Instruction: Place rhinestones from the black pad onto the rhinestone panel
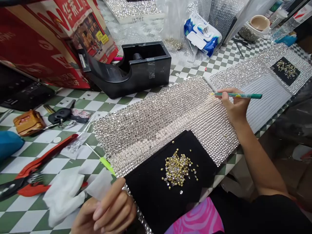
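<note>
Right hand [237, 109]: grip pinching green pen [252, 96]. Left hand [115, 208]: grip curled at white tissue [99, 184], hold unclear. Likely hazard: bumped black board [151, 201] scattering loose rhinestones [177, 169].

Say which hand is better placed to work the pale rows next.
Probably the right hand: it holds the green pen, tip at the pale rows; the left hand is by the black pad.

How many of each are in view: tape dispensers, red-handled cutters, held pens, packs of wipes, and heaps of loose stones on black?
Tape dispenser: 1
Red-handled cutters: 1
Held pen: 1
Pack of wipes: 1
Heaps of loose stones on black: 2
Total: 6
</note>
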A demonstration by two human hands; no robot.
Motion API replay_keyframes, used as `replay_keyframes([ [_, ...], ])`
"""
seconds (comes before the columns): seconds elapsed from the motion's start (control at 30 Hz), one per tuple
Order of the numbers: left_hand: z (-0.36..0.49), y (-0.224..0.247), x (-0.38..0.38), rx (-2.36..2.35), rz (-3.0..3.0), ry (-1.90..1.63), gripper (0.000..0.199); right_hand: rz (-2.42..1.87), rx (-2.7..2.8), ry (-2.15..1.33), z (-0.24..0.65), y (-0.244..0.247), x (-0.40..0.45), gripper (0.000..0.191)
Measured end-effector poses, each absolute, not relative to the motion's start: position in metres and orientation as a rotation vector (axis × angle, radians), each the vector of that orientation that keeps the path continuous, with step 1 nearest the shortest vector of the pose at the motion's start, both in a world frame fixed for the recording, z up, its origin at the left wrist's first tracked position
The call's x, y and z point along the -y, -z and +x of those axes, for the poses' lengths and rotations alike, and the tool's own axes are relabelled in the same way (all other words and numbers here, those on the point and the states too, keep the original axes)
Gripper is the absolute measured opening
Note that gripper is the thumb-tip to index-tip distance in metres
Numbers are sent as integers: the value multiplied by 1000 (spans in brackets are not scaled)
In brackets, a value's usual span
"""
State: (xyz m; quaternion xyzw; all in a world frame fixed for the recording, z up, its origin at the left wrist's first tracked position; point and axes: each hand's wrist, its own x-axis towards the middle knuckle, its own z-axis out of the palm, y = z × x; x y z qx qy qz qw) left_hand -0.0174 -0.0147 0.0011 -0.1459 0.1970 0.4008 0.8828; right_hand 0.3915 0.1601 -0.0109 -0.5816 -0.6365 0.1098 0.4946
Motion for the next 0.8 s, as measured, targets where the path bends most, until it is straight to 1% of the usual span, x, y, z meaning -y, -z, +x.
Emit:
replay_keyframes([
  [0.1, -8, -6, 10, -255, -306, -889, 45, -1334, 1513, -244, 383, 1, -151, 11],
  [0.17, -1, -10, 6, -122, -274, -904, 52, -1292, 1542, -231, 371, -9, -137, 16],
  [0.27, 4, -13, 2, -47, -264, -903, 53, -1248, 1682, -271, 347, -23, -107, 22],
  [0.4, 3, -14, 2, -85, -301, -901, 55, -1168, 1855, -487, 315, -31, -73, 29],
  [0.57, 3, -14, 2, -55, -255, -892, 55, -1072, 2026, -620, 287, -32, -66, 22],
  [0.8, 4, -14, 5, -98, -243, -905, 54, -1034, 2116, -560, 270, -23, -75, 16],
])
